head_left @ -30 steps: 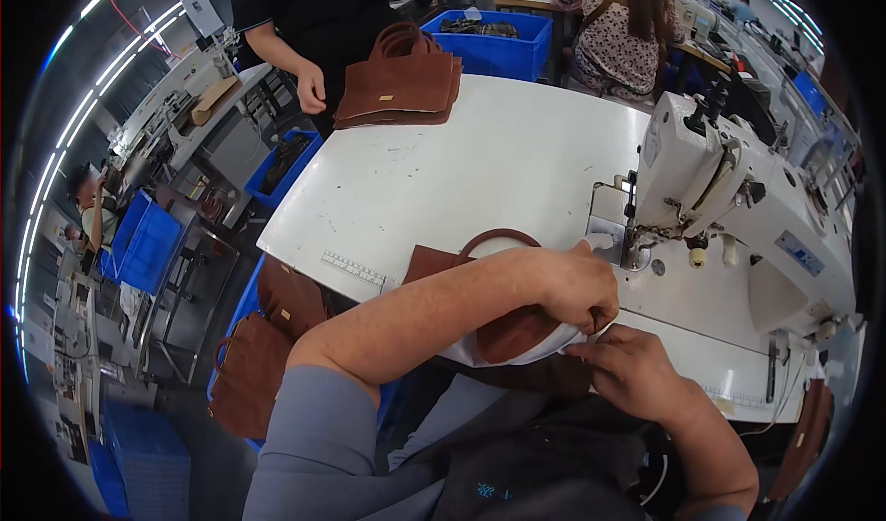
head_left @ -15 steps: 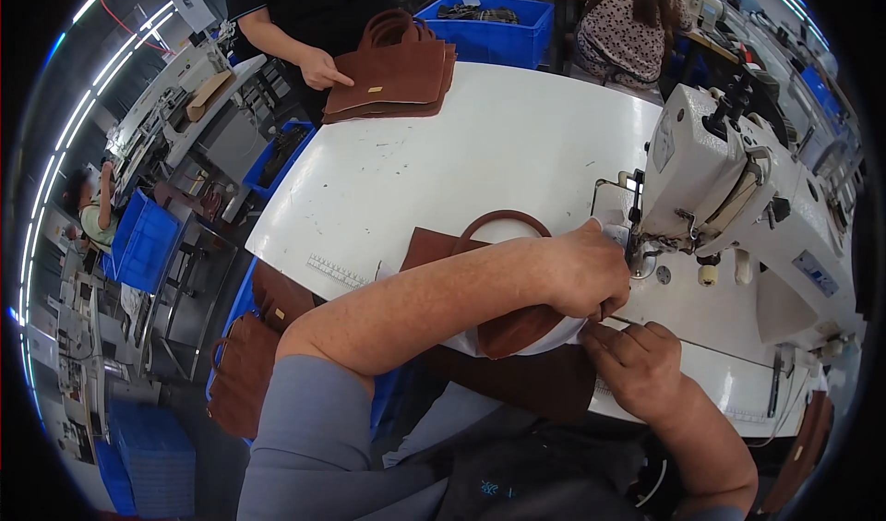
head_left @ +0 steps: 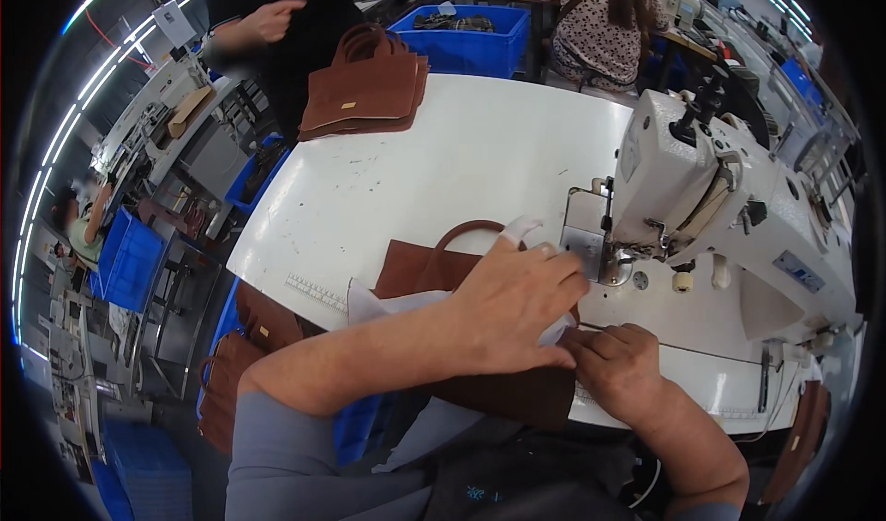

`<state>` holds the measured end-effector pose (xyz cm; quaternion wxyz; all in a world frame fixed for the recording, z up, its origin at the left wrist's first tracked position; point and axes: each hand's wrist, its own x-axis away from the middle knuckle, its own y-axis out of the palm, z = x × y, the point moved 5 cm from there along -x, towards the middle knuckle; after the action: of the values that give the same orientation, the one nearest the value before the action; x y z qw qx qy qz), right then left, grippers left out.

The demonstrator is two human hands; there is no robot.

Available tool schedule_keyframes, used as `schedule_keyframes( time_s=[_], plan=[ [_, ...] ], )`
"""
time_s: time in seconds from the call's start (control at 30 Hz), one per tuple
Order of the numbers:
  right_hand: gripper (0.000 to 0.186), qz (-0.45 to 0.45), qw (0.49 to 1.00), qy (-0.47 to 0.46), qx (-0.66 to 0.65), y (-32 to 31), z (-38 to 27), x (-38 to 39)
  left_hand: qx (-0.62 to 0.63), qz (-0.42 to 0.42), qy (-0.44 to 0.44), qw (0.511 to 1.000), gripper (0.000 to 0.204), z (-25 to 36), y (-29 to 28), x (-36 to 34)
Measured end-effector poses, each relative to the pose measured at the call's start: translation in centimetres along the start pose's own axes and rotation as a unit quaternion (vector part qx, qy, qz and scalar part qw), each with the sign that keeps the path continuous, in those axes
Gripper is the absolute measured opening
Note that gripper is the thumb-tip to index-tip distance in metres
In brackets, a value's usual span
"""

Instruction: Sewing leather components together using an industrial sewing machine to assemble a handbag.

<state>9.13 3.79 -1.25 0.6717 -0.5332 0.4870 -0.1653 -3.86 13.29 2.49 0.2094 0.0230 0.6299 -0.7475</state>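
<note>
A brown handbag [head_left: 415, 267] with a looped handle and white lining [head_left: 388, 304] lies across the table's near edge, partly hidden by my arm. My left hand [head_left: 521, 304] is over it, thumb and fingers apart, close to the lining. My right hand [head_left: 614, 364] is closed at the bag's right edge, its fingertips pinching material there; exactly which layer is hidden. Just beyond both hands stands the white sewing machine [head_left: 678, 175], its presser foot [head_left: 616, 267] a short way from my left fingertips.
Brown bags [head_left: 362, 96] are stacked at the table's far left corner, beside a standing person. More brown bags [head_left: 231, 387] hang over a blue bin at my left. Another blue bin [head_left: 466, 46] stands behind the white table [head_left: 461, 161]. A second person sits at the back.
My left hand has drawn back from the machine's needle area and its fingers have spread. White lining now shows left of my forearm. The standing person's hand has lifted off the stacked bags.
</note>
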Motion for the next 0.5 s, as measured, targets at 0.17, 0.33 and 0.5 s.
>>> schedule_keyframes(
  time_s=[0.17,0.33,0.5],
  plan=[
    [0.028,0.028,0.999,0.005,-0.034,-0.2,0.0,-0.1,-0.059,-0.025,-0.103,0.993,0.065,0.7,-0.2,3.1],
    [0.029,0.026,0.999,0.004,-0.035,-0.3,-0.2,-0.2,-0.057,0.070,-0.070,0.993,0.069,-1.4,-4.5,1.6],
    [0.029,0.041,0.998,0.003,-0.044,0.0,-0.4,-0.5,-0.045,0.123,-0.180,0.975,0.065,-9.1,-13.5,-7.5]
  ],
)
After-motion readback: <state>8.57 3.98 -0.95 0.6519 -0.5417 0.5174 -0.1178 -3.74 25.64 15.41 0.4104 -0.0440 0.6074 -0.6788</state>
